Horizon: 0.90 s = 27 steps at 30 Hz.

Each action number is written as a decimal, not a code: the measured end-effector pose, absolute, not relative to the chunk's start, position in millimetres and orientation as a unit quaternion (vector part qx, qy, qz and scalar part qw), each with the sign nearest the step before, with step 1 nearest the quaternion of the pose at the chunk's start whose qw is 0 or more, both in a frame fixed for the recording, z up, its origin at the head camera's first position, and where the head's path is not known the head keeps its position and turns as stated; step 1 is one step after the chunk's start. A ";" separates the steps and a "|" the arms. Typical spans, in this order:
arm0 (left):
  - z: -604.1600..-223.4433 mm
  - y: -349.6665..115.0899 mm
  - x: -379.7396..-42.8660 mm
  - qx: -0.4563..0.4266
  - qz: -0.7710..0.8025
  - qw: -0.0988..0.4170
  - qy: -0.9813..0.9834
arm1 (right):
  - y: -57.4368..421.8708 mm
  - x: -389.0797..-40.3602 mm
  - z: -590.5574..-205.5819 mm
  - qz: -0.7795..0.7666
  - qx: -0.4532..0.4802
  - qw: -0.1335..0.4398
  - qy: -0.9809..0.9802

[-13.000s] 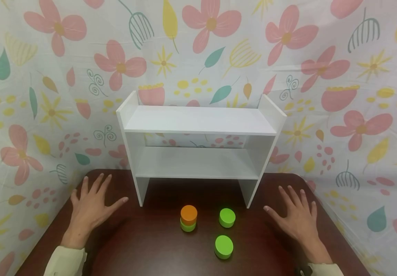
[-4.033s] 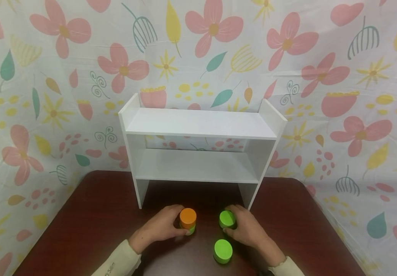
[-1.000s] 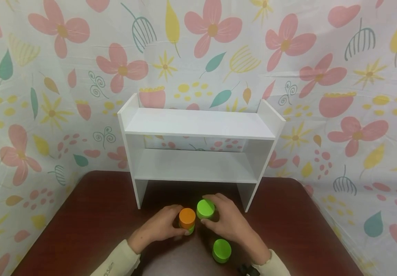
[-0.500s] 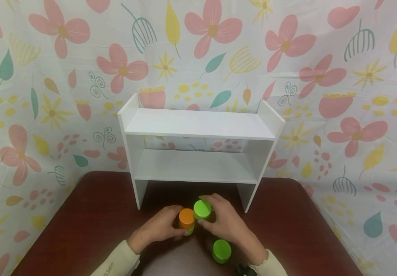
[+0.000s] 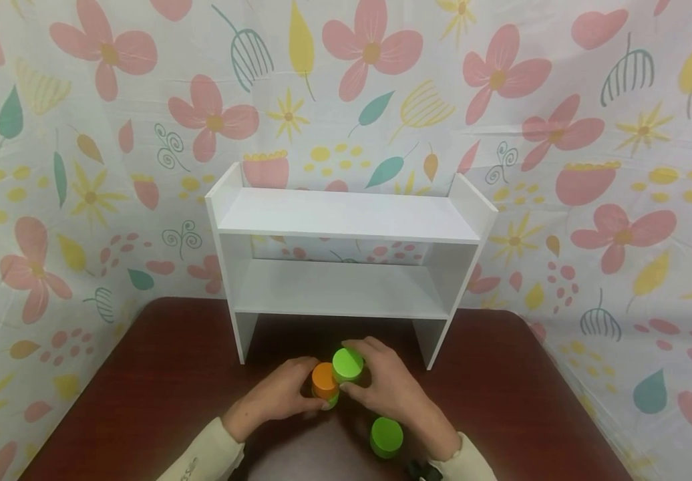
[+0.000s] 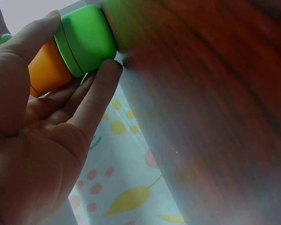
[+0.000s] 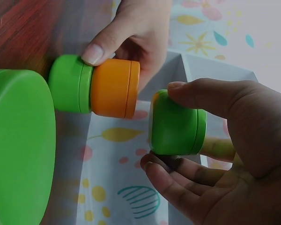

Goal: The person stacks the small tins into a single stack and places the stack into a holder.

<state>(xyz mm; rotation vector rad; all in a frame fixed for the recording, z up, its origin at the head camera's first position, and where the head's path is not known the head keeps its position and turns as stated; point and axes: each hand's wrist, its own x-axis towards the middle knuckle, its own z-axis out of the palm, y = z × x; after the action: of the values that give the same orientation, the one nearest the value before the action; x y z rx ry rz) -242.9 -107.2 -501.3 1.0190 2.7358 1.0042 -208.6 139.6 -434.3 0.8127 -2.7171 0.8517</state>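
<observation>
An orange jar [image 5: 324, 379] stands on a green jar [image 5: 333, 401], both lidded and round. My left hand [image 5: 276, 394] grips the lower green jar; in the left wrist view its thumb and a fingertip lie against that jar [image 6: 86, 44]. My right hand [image 5: 391, 384] pinches another green jar [image 5: 347, 365] between thumb and fingers, raised off the table. In the right wrist view this held jar [image 7: 175, 124] hangs at about the height just above the orange jar [image 7: 113, 88], with a gap between them. One more green jar [image 5: 386, 437] stands untouched on the table, near the right forearm.
A white two-tier shelf [image 5: 346, 287] stands behind the hands, its boards bare. The dark red-brown table [image 5: 159, 374] has rounded back corners. Flower-printed cloth [image 5: 346, 100] covers the wall behind and both sides.
From resting apart at the table's sides, both hands came to the jars. The right hand lifted its green jar and carried it left toward the stack; the left hand has stayed on the stack.
</observation>
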 end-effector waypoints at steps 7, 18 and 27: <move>-502.3 -107.4 -242.6 0.329 0.324 0.027 0.887 | 136.7 -208.8 -435.4 0.290 0.280 0.086 -0.911; -503.1 -106.5 -243.4 0.338 0.321 0.025 0.884 | 129.0 -210.2 -436.9 0.289 0.296 0.091 -0.906; -503.3 -106.4 -243.8 0.338 0.320 0.026 0.885 | 123.3 -210.9 -437.4 0.292 0.300 0.091 -0.904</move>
<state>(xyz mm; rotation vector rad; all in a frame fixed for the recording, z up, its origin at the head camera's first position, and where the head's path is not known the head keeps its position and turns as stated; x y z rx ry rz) -243.8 -106.4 -503.3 1.0453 2.7334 0.9886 -210.9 123.3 -437.4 0.8923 -2.6848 0.8667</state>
